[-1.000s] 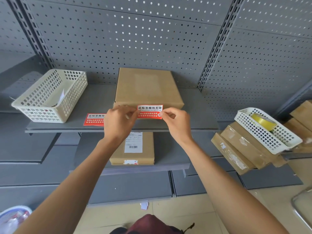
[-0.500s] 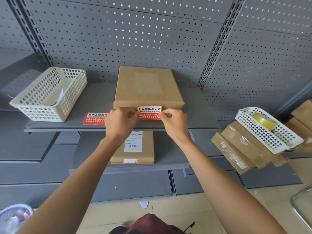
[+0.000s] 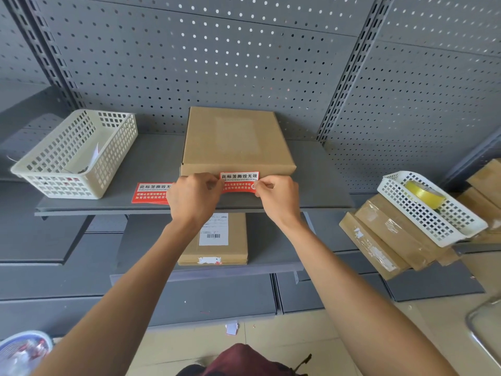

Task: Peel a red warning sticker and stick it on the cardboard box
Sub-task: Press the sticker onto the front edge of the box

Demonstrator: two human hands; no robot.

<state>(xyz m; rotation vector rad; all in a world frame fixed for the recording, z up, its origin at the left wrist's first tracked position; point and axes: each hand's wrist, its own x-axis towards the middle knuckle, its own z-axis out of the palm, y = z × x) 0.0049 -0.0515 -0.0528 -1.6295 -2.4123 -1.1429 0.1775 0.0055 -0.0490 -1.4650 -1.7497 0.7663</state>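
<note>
My left hand [image 3: 193,196] and right hand [image 3: 276,198] each pinch an end of the red warning sticker [image 3: 239,181], stretched flat between them to avoid wrinkles, against the cardboard box [image 3: 235,142] front edge just beyond my fingers

Hidden or unreadable:
- Red warning sticker [image 3: 239,182]: both ends covered by the left hand [image 3: 193,198] and right hand [image 3: 276,198]; whether it touches the cardboard box [image 3: 235,141] front cannot be told.
- Second red sticker [image 3: 150,192] near the shelf [image 3: 320,185] front edge: right end behind the left hand.
- Lower box's label [image 3: 214,234]: print too small.
- Round object [image 3: 23,351], bottom-left: cut off, blurred.
</note>
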